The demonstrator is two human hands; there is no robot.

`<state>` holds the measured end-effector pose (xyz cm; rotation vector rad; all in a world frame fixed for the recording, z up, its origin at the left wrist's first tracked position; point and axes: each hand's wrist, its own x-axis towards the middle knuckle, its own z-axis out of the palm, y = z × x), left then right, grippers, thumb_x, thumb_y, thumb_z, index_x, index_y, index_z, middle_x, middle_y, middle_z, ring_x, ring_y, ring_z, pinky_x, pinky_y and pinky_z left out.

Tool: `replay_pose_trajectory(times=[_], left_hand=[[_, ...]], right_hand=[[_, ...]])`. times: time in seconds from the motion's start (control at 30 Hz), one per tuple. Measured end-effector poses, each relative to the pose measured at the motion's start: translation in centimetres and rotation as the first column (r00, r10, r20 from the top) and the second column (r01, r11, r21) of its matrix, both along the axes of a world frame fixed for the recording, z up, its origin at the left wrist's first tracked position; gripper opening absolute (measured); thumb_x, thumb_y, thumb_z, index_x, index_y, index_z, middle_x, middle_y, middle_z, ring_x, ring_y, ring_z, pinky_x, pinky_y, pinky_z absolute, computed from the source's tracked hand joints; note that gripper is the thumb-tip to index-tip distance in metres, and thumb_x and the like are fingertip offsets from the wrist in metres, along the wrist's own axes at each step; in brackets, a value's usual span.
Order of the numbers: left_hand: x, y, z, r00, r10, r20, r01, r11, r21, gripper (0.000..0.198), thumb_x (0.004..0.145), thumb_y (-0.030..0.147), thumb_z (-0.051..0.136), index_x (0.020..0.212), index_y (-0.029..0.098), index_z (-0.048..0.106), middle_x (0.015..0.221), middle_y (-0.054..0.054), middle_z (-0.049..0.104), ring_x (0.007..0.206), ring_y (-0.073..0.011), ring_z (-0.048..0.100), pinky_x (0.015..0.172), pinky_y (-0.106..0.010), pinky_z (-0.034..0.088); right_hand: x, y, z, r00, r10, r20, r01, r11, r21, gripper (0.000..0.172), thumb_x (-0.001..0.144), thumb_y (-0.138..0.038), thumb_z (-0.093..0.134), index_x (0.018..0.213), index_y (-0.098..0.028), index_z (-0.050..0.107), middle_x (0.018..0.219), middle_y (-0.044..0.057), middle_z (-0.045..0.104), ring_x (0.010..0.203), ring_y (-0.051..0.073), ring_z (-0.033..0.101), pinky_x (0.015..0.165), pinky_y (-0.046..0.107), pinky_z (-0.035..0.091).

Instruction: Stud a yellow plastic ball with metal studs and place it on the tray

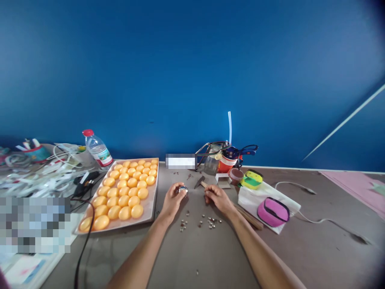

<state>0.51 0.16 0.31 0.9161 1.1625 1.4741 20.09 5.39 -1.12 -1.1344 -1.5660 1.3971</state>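
Silvery ball (183,190), small and shiny, sits in the left hand (173,201) above the middle of the table (207,257), right of the tray (156,192) of orange balls (123,201). It looks round, so no long axis can be made out, and which way it faces cannot be told; its uncovered side is toward the right hand (219,198). The left grip is closed on it, thumb on the near side and fingers behind. The right grip, well apart from the ball, has its fingers bent in toward the thumb; whether the tips meet, or pinch something small, I cannot tell. Beneath that hand and forearm lies a hammer (249,217), its long axis slanting across the table: head at the far left end, beyond the fingertips, handle end at the near right, beside the white sheet (285,196). Small shiny metal bits (210,226) lie scattered on the table, nearer the person than both hands
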Motion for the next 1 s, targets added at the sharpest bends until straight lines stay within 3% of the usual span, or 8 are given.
replay_pose_trajectory(times=[0.33, 0.57, 0.7, 0.83, 1.0], left_hand=[[-0.1, 0.3, -0.2, 0.996, 0.083, 0.045, -0.081, 0.996, -0.044, 0.047, 0.07, 0.054, 0.061, 0.095, 0.013, 0.06, 0.07, -0.001, 0.059, 0.052, -0.0086, 0.054, 0.05, -0.02, 0.044], [-0.4, 0.6, -1.1, 0.99, 0.077, 0.118, -0.074, 0.997, -0.037, 0.054, 0.071, 0.058, 0.058, 0.102, 0.013, 0.059, 0.077, -0.005, 0.064, 0.052, -0.0097, 0.056, 0.05, -0.022, 0.044], [-0.4, 0.7, -0.9, 0.98, 0.075, 0.186, -0.07, 0.997, -0.031, 0.052, 0.072, 0.054, 0.06, 0.107, 0.015, 0.057, 0.079, -0.003, 0.063, 0.054, -0.009, 0.056, 0.052, -0.022, 0.045], [-0.3, 0.7, -0.6, 0.988, 0.047, 0.147, -0.044, 0.999, -0.021, 0.049, 0.07, 0.046, 0.066, 0.109, 0.017, 0.055, 0.082, -0.002, 0.061, 0.059, -0.0096, 0.058, 0.058, -0.023, 0.047], [-0.3, 0.4, -0.3, 1.0, 0.0, -0.007, 0.0, 1.0, -0.03, 0.048, 0.069, 0.034, 0.068, 0.113, 0.021, 0.052, 0.089, -0.001, 0.061, 0.072, -0.0123, 0.064, 0.071, -0.025, 0.048]], right_hand=[[-0.2, 0.0, 0.0, 0.999, -0.004, 0.033, 0.004, 1.0, 0.014, 0.016, 0.076, -0.034, 0.052, 0.079, -0.018, 0.053, 0.049, -0.003, 0.057, 0.045, 0.012, 0.051, 0.048, 0.023, 0.035], [-0.2, 0.0, -0.1, 0.989, 0.007, 0.148, -0.023, 0.994, 0.107, 0.011, 0.079, -0.027, 0.048, 0.08, -0.019, 0.054, 0.052, -0.003, 0.058, 0.047, 0.012, 0.05, 0.052, 0.024, 0.037], [0.4, -0.4, 1.3, 0.932, 0.194, 0.305, -0.233, 0.968, 0.094, 0.016, 0.08, -0.028, 0.049, 0.087, -0.019, 0.06, 0.061, 0.0, 0.062, 0.057, 0.014, 0.056, 0.057, 0.026, 0.041], [1.2, -0.6, 3.1, 0.808, 0.377, 0.452, -0.443, 0.895, 0.045, 0.018, 0.073, -0.022, 0.056, 0.089, -0.02, 0.066, 0.088, 0.004, 0.068, 0.08, 0.017, 0.061, 0.072, 0.028, 0.043], [1.7, -0.8, 4.0, 0.696, 0.514, 0.502, -0.527, 0.84, -0.129, 0.023, 0.069, -0.018, 0.057, 0.09, -0.017, 0.066, 0.089, 0.004, 0.069, 0.081, 0.016, 0.061, 0.072, 0.025, 0.044]])
